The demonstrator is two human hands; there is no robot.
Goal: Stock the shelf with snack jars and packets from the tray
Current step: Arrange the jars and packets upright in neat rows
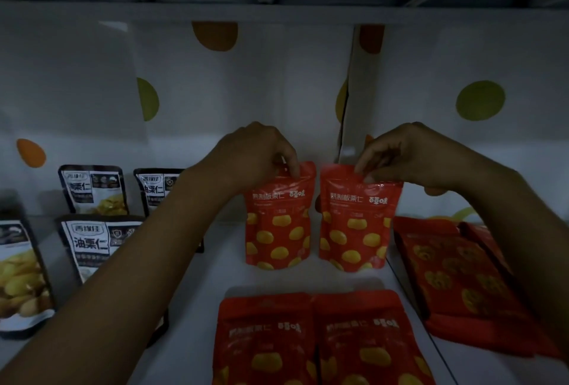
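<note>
Red left packet (278,224): upright on the white shelf (209,276), top edge pinched by left grip (258,153).
Red right packet (357,224): upright just beside it, top pinched by right grip (400,156).
Front: two flat red packets (314,338).
Left side: black-and-white packets (92,190), standing.
Right side: red pile (455,270) of packets, lying flat.

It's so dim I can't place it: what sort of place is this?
Likely a shop shelf being stocked: black-and-white packets stand in rows, the left hand pinches the left red packet and the right hand the right red packet, both upright.
</note>
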